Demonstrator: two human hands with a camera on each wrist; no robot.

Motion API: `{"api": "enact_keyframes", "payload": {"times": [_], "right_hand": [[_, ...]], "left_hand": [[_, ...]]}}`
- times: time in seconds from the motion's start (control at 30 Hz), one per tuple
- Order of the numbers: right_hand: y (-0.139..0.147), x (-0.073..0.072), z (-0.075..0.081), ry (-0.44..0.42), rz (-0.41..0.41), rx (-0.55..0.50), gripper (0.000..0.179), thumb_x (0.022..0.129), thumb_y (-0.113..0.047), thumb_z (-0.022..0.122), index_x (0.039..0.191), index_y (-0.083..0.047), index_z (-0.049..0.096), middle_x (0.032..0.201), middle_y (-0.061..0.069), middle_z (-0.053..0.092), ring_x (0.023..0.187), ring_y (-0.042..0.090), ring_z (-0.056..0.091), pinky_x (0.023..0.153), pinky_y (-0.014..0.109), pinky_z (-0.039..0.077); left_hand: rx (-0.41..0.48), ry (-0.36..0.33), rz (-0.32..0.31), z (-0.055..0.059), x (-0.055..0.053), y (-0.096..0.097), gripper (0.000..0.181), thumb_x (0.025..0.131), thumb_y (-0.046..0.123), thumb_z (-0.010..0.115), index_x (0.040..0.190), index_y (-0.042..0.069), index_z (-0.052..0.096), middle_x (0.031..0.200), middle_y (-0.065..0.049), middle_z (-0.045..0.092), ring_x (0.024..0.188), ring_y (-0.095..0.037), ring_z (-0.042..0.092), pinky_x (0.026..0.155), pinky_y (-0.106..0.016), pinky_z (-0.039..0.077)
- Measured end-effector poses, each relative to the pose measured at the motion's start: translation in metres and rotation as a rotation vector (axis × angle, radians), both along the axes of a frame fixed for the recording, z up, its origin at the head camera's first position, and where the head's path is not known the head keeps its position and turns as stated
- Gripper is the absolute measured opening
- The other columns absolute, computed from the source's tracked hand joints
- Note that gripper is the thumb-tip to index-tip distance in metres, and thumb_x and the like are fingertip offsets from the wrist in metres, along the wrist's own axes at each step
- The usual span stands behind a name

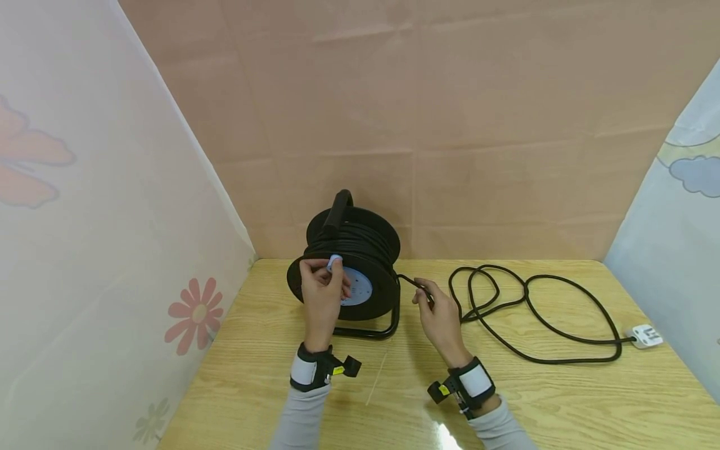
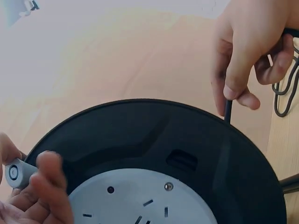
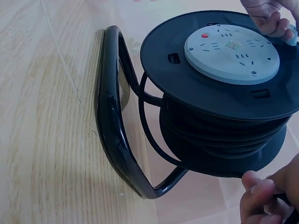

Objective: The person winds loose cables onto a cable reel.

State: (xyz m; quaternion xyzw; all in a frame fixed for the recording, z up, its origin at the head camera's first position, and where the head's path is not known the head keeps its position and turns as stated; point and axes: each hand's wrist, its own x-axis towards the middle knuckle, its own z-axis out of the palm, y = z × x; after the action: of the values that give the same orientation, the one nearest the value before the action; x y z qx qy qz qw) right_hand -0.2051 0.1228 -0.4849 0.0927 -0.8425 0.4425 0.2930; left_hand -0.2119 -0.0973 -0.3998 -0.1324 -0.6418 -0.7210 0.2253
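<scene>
Two grey sleeves (image 1: 300,419) reach in over the wood-grain counter (image 1: 394,415), each wrist wearing a black strap (image 1: 306,370) with a small camera. Beyond the straps, the right hand (image 1: 440,315) pinches the black cable (image 1: 409,281) between thumb and fingers just to the right of the reel. The left hand (image 1: 323,290) has its grip closed round the pale knob (image 2: 15,173) near the edge of the reel's front disc, though its fingers partly hide the hold. The cable reel (image 1: 385,294) stands on its black tube frame (image 1: 371,333), left of the counter's middle, a pale socket panel (image 1: 360,286) at its centre, cable wound behind and a carrying handle (image 1: 339,212) on top. To the right, loose cable lies in loops ending at a white plug (image 1: 647,336). Farthest off hangs a creased tan backdrop (image 1: 450,125).
</scene>
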Motion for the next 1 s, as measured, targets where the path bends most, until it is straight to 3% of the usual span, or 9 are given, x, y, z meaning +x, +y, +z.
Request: {"api": "enact_keyframes", "payload": {"times": [0.17, 0.3, 0.4, 0.47, 0.57, 0.67, 0.73, 0.83, 1.0], "right_hand": [[0.001, 0.001, 0.0, -0.017, 0.001, -0.014, 0.024, 0.1, -0.013, 0.053, 0.122, -0.005, 0.061, 0.081, 0.0, 0.067, 0.038, 0.008, 0.035, 0.039, 0.025, 0.035], [0.002, 0.001, 0.002, -0.022, -0.014, -0.033, 0.024, 0.1, -0.015, 0.054, 0.121, -0.006, 0.061, 0.082, -0.002, 0.069, 0.037, 0.006, 0.034, 0.039, 0.025, 0.035], [0.002, 0.001, 0.002, -0.021, -0.02, -0.041, 0.023, 0.1, -0.015, 0.055, 0.119, -0.006, 0.062, 0.082, -0.002, 0.069, 0.037, 0.005, 0.034, 0.039, 0.025, 0.035], [0.002, 0.002, 0.001, -0.026, -0.012, -0.042, 0.022, 0.1, -0.015, 0.055, 0.118, -0.006, 0.062, 0.082, -0.002, 0.07, 0.036, 0.005, 0.033, 0.037, 0.025, 0.034], [0.001, 0.003, 0.0, -0.037, 0.009, -0.039, 0.023, 0.101, -0.016, 0.053, 0.119, -0.004, 0.062, 0.084, 0.0, 0.07, 0.034, 0.004, 0.031, 0.034, 0.024, 0.032], [0.001, 0.003, 0.0, -0.033, 0.006, -0.034, 0.023, 0.101, -0.016, 0.052, 0.119, -0.005, 0.061, 0.084, 0.001, 0.07, 0.034, 0.005, 0.031, 0.033, 0.024, 0.032], [0.001, 0.002, 0.001, -0.027, -0.007, -0.032, 0.022, 0.101, -0.016, 0.052, 0.118, -0.005, 0.061, 0.083, 0.001, 0.069, 0.034, 0.006, 0.031, 0.034, 0.024, 0.031], [0.002, 0.002, 0.002, -0.027, -0.016, -0.03, 0.022, 0.101, -0.015, 0.053, 0.118, -0.006, 0.062, 0.082, 0.0, 0.07, 0.036, 0.007, 0.031, 0.037, 0.024, 0.032], [0.002, 0.001, 0.002, -0.038, -0.02, -0.031, 0.021, 0.1, -0.014, 0.054, 0.118, -0.006, 0.062, 0.082, 0.0, 0.07, 0.036, 0.006, 0.032, 0.038, 0.024, 0.033]], "left_hand": [[0.003, -0.035, -0.032, 0.002, 0.002, 0.004, 0.04, 0.1, 0.035, 0.053, 0.111, 0.0, 0.037, 0.064, -0.028, 0.061, 0.041, -0.031, 0.055, 0.041, -0.029, 0.05], [-0.129, -0.1, -0.02, 0.001, 0.002, 0.01, 0.041, 0.103, 0.035, 0.047, 0.097, -0.006, 0.052, 0.06, -0.02, 0.062, 0.04, -0.028, 0.056, 0.038, -0.033, 0.049], [-0.264, -0.172, -0.089, -0.007, 0.003, 0.017, 0.044, 0.106, 0.029, 0.036, 0.089, -0.005, 0.059, 0.061, -0.015, 0.063, 0.042, -0.025, 0.057, 0.039, -0.035, 0.05], [-0.285, -0.199, -0.124, -0.012, 0.005, 0.019, 0.04, 0.105, 0.022, 0.034, 0.089, -0.004, 0.059, 0.062, -0.015, 0.063, 0.042, -0.025, 0.057, 0.039, -0.035, 0.05], [-0.211, -0.186, -0.133, -0.014, 0.006, 0.014, 0.041, 0.106, 0.025, 0.035, 0.087, -0.004, 0.056, 0.061, -0.017, 0.06, 0.04, -0.025, 0.055, 0.037, -0.031, 0.047], [-0.113, -0.141, -0.147, -0.005, 0.006, 0.005, 0.054, 0.106, 0.039, 0.034, 0.085, -0.007, 0.053, 0.059, -0.016, 0.057, 0.038, -0.023, 0.051, 0.036, -0.028, 0.043], [-0.034, -0.143, -0.193, 0.001, 0.005, 0.0, 0.067, 0.104, 0.053, 0.028, 0.084, -0.006, 0.051, 0.057, -0.012, 0.056, 0.037, -0.02, 0.049, 0.035, -0.028, 0.041], [0.075, -0.2, -0.234, 0.009, 0.003, -0.003, 0.071, 0.101, 0.062, 0.024, 0.081, -0.002, 0.048, 0.053, -0.006, 0.054, 0.036, -0.017, 0.045, 0.035, -0.027, 0.037], [0.13, -0.287, -0.207, 0.012, 0.0, -0.004, 0.057, 0.104, 0.051, 0.029, 0.076, 0.005, 0.045, 0.05, -0.002, 0.05, 0.034, -0.014, 0.039, 0.034, -0.026, 0.03]]}}
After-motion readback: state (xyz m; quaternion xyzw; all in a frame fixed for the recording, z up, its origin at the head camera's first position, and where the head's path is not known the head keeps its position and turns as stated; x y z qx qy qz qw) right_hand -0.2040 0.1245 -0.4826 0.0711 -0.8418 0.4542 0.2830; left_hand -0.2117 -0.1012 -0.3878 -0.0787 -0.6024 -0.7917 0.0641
